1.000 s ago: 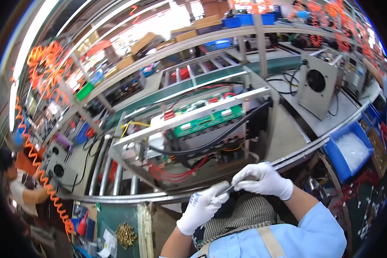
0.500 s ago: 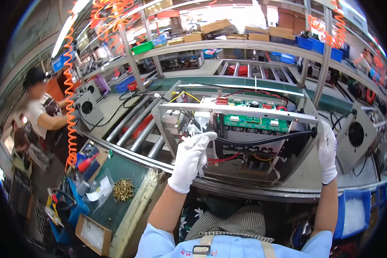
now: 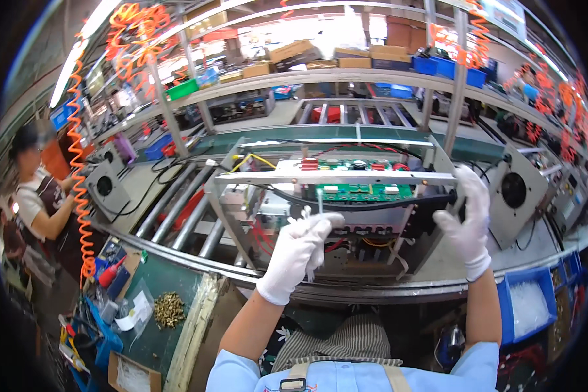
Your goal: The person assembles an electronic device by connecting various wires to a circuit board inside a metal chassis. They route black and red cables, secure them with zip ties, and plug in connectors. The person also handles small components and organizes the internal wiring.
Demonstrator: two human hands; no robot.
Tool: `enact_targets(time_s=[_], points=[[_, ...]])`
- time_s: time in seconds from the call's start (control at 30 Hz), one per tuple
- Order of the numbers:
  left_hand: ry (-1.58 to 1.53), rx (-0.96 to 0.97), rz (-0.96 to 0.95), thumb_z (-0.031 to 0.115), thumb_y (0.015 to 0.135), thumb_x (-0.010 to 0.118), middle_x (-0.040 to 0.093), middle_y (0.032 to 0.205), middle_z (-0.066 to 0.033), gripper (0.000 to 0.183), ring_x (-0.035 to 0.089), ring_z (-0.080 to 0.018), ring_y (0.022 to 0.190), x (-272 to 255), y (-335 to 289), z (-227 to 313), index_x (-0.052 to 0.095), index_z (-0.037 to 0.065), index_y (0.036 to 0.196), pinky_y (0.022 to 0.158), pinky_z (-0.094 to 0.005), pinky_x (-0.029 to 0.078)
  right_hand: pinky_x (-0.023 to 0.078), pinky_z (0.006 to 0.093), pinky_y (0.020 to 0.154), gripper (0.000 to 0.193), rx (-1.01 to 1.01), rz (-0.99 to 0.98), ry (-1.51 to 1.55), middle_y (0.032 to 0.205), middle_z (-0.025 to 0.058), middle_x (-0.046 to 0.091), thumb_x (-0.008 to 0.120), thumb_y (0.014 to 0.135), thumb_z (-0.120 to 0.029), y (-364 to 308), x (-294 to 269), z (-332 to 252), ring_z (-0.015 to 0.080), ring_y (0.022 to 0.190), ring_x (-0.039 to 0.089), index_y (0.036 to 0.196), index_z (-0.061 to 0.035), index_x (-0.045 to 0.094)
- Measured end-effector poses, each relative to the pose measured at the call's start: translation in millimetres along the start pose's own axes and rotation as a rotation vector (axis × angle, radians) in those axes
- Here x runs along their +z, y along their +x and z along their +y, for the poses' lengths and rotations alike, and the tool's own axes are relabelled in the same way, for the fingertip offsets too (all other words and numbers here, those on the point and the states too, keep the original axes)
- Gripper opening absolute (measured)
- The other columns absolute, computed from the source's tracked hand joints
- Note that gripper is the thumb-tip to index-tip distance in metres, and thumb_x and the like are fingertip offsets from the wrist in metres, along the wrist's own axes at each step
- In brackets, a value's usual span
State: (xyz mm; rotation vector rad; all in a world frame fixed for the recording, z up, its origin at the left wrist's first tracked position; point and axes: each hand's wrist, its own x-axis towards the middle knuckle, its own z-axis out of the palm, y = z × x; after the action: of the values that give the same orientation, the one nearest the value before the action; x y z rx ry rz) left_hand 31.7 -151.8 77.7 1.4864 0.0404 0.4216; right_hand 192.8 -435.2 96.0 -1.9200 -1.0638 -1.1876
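My left hand [image 3: 299,251], in a white glove, is closed around a small bunch of white cable ties [image 3: 307,212]. Their thin ends poke out above and below the fingers. Behind it stands an open metal chassis [image 3: 333,176] holding a green circuit board [image 3: 353,192], a thick black cable [image 3: 366,207] and red and yellow wires. My right hand [image 3: 468,219], gloved too, has its fingers spread beside the chassis' right end. Nothing shows in its grip. Whether its fingertips touch the frame, I cannot tell.
Grey panels with round fans stand at right [image 3: 513,189] and left. Metal rollers [image 3: 176,209] run left of the chassis. A blue bin [image 3: 529,304] of white strips hangs at right. Brass fittings [image 3: 169,310] lie on the green bench. A co-worker [image 3: 42,196] stands at far left.
My right hand has come off the chassis' right side and spread its fingers. My left hand keeps the cable ties. The view has shifted, moving the scene leftward.
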Motion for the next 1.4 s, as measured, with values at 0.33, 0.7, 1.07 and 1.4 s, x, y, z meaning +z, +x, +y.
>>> enact_targets(time_s=[0.33, 0.7, 1.07, 1.4], points=[[-0.187, 0.153, 0.118, 0.02, 0.099, 0.055, 0.057, 0.058, 0.0029, 0.027, 0.04, -0.0003, 0.043, 25, 28, 6, 0.07, -0.001, 0.107, 0.039, -0.0177, 0.027, 0.051, 0.041, 0.082, 0.06, -0.305, -0.397, -0.127, 0.105, 0.0145, 0.064, 0.075, 0.074, -0.024, 60, 23, -13, 0.0317, 0.097, 0.063, 0.126, -0.0071, 0.052], [-0.033, 0.209, 0.132, 0.023, 0.1, 0.053, 0.049, 0.053, 0.0054, 0.031, 0.035, -0.0007, 0.041, 4, 42, 7, 0.069, -0.002, 0.107, 0.039, -0.0186, 0.023, 0.05, 0.0309, 0.086, 0.04, 0.017, -0.875, 0.378, 0.1, 0.0144, 0.067, 0.074, 0.08, -0.012, 111, 21, -11, 0.0208, 0.093, 0.064, 0.114, 0.0062, 0.062], [0.005, 0.146, 0.088, 0.022, 0.1, 0.053, 0.071, 0.081, -0.0064, 0.029, 0.03, -0.0004, 0.041, 3, 10, 16, 0.069, -0.001, 0.107, 0.04, -0.0178, 0.025, 0.049, 0.0263, 0.087, 0.031, 0.196, -0.553, 0.64, 0.101, 0.0058, 0.066, 0.06, 0.094, -0.021, 123, -19, 4, 0.0113, 0.095, 0.062, 0.116, 0.0011, 0.063], [0.173, -0.283, -0.283, 0.019, 0.098, 0.054, 0.073, 0.088, -0.0092, 0.028, 0.041, 0.0002, 0.044, 10, -43, -36, 0.07, -0.003, 0.104, 0.045, -0.0157, 0.032, 0.051, 0.0348, 0.078, 0.063, 0.803, -0.662, 0.447, 0.111, 0.0177, 0.063, 0.069, 0.087, -0.029, -140, 33, -51, 0.0232, 0.086, 0.063, 0.135, 0.0045, 0.045]])
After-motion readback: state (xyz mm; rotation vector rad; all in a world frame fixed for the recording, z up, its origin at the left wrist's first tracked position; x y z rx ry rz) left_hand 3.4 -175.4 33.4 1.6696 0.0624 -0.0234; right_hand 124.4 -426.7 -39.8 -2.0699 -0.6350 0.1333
